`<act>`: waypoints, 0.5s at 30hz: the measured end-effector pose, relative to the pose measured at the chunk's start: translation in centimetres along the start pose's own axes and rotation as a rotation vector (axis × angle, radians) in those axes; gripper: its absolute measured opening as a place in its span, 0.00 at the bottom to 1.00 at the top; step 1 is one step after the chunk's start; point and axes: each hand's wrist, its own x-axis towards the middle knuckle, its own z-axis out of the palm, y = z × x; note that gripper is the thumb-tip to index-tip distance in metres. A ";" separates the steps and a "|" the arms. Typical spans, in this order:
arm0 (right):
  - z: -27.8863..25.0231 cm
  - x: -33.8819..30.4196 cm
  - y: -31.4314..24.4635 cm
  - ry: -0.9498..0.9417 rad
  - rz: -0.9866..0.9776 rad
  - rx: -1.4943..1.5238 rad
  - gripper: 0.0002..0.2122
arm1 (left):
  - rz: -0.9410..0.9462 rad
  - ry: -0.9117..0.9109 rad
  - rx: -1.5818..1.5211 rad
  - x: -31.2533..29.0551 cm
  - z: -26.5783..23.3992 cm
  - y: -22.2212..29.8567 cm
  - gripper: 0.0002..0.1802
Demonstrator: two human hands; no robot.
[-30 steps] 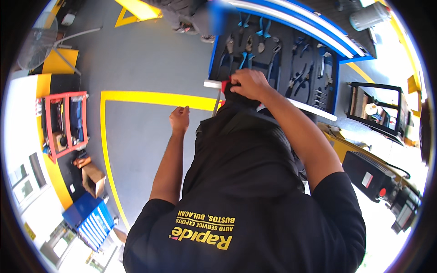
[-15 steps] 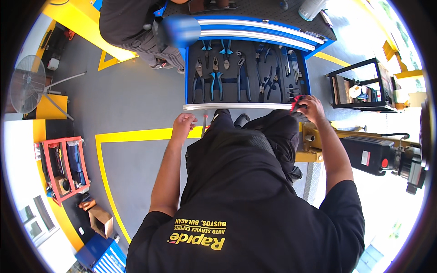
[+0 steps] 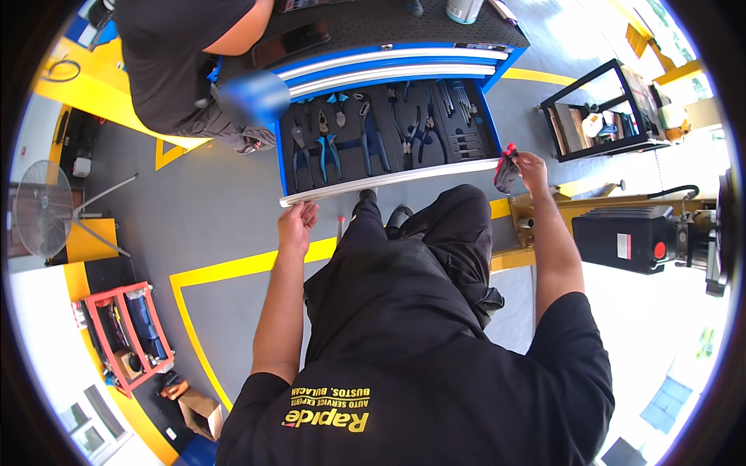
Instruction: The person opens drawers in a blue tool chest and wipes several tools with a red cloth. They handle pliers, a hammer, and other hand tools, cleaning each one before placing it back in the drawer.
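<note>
An open tool chest drawer lies in front of me, its dark foam tray holding pliers. Slip-joint pliers and blue-handled pliers lie on its left side. Long adjustable pliers are in the middle, with black-handled pliers further right. My left hand is at the drawer's left front corner, fingers loosely bent and apart, holding nothing; whether it touches the rim I cannot tell. My right hand pinches a black and red glove-like cloth just off the right front corner.
Another person stands at the left end of the blue tool chest, an arm over its top. A spray can stands on top. A black rack and a yellow lift part are at right; a fan and red cart at left.
The view has shifted, and the chest now appears tilted and further left. My right hand has drawn the cloth off the drawer's corner. My left hand has come closer to the left corner.
</note>
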 end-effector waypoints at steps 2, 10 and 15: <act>2.0 -1.6 2.7 0.151 0.124 0.512 0.15 | 0.012 0.012 0.026 1.1 0.3 0.3 0.11; 6.0 -12.5 20.1 0.117 0.184 1.540 0.17 | -0.058 -0.207 0.270 3.9 3.0 2.5 0.23; 6.4 -15.8 7.7 0.446 -0.105 0.101 0.14 | 0.007 -0.200 0.199 8.1 11.3 11.4 0.24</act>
